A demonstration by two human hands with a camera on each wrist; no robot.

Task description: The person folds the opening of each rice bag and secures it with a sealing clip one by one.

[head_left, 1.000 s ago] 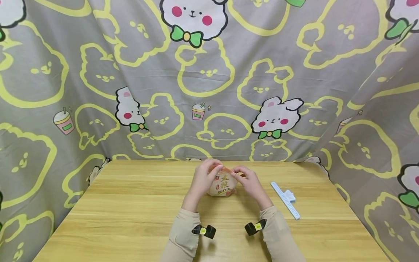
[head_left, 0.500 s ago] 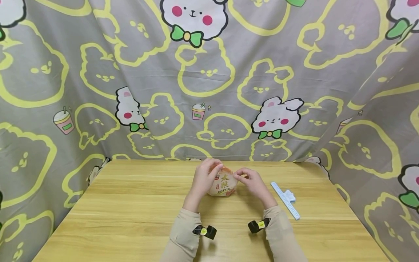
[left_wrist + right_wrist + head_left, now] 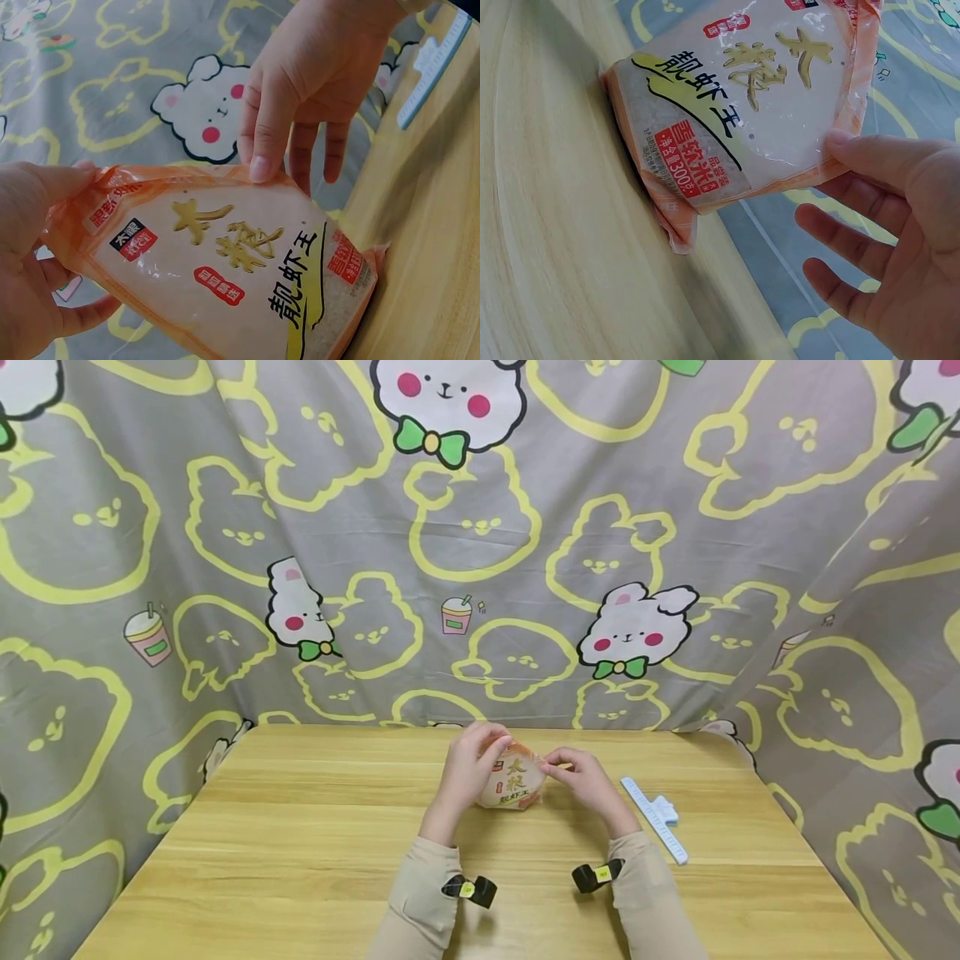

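A small orange and white bag of rice (image 3: 513, 781) stands upright on the table, its printed front toward me. My left hand (image 3: 471, 766) pinches its upper left corner, thumb in front, as the left wrist view shows with the bag (image 3: 225, 247) tilted across it. With thumb and forefinger my right hand (image 3: 583, 778) pinches the bag's upper right edge. In the right wrist view the other fingers (image 3: 847, 240) of that hand are spread below, off the bag. Grains show through a clear part near the bag's bottom.
To the right of my right hand lies a light blue sealing clip (image 3: 654, 818) with ruler marks, flat on the wooden table (image 3: 315, 843). A grey patterned curtain (image 3: 360, 543) hangs behind the table and along both sides.
My right hand has shifted slightly right and down along the bag's edge, from near the top to the upper right side. The left hand keeps its place, and the bag stays put.
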